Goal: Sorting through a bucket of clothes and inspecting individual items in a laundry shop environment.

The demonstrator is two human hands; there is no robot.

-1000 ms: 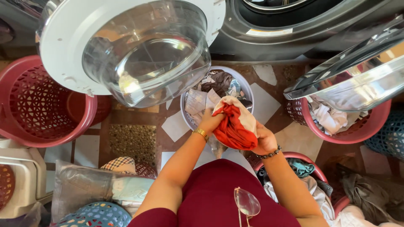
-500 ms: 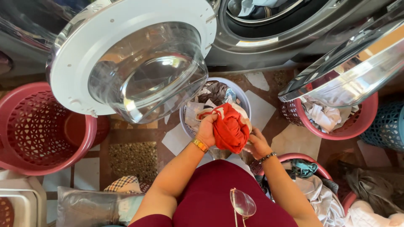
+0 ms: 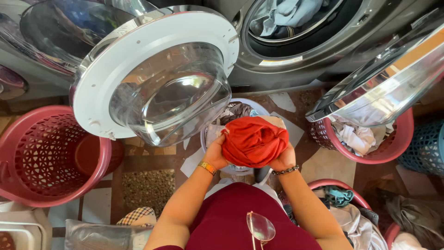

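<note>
A bunched red-orange cloth [image 3: 253,140] is held up between both hands above a white basket [image 3: 260,109] of mixed laundry. My left hand [image 3: 215,154], with a gold bracelet at the wrist, grips the cloth's left side. My right hand [image 3: 283,159], wearing a dark beaded bracelet, grips its right side. Straight ahead is a grey front-loading washer, its drum opening [image 3: 296,23] showing pale blue clothes inside. Its round door [image 3: 157,76] stands swung open to the left of the cloth.
A large pink basket [image 3: 51,157] sits on the floor at left. Another pink basket [image 3: 370,141] with white laundry is at right, under a second open door [image 3: 388,83]. A third basket [image 3: 356,217] of clothes lies at lower right. Glasses [image 3: 260,227] hang from my red top.
Both hands have lifted the red cloth up out of the white basket and bunched it tighter. The view has tilted up, showing more of the washer drum.
</note>
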